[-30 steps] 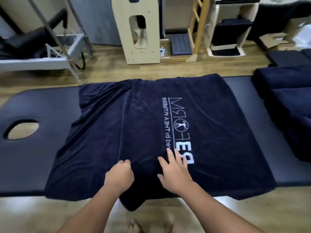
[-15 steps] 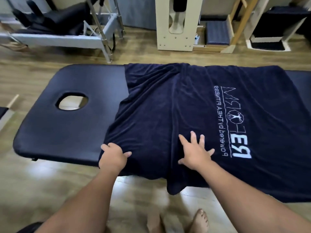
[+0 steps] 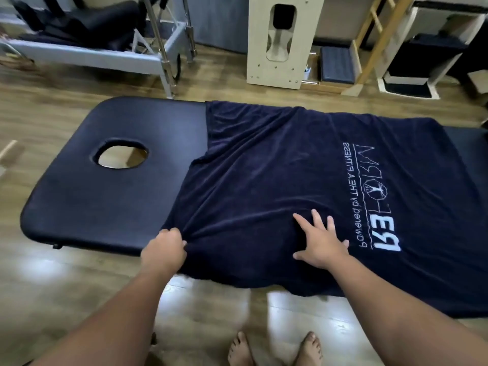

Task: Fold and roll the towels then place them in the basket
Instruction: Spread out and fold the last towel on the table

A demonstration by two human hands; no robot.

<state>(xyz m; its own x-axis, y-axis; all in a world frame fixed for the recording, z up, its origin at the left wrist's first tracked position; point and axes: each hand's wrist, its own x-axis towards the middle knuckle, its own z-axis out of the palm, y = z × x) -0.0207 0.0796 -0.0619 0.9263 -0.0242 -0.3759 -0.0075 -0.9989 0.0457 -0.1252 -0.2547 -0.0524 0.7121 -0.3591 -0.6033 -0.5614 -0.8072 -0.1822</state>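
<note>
A large navy towel (image 3: 277,180) with white mirrored lettering lies spread over the dark massage table (image 3: 105,196), its near edge hanging over the table's front. My left hand (image 3: 163,249) grips the towel's near left corner, and the cloth bunches into creases there. Fingers spread, my right hand (image 3: 320,244) presses flat on the towel just left of the lettering. No basket is in view.
The table has an oval face hole (image 3: 121,157) at its left end. Beyond it stand a metal-framed exercise machine (image 3: 105,46), a pale wooden panel unit (image 3: 282,40) and a wooden ladder frame (image 3: 375,43). My bare feet (image 3: 274,350) stand on the wooden floor.
My view has swung left along the table. My left hand moved from the middle of the near edge to the towel's left corner and gripped it; my right hand followed leftward, staying flat on the cloth.
</note>
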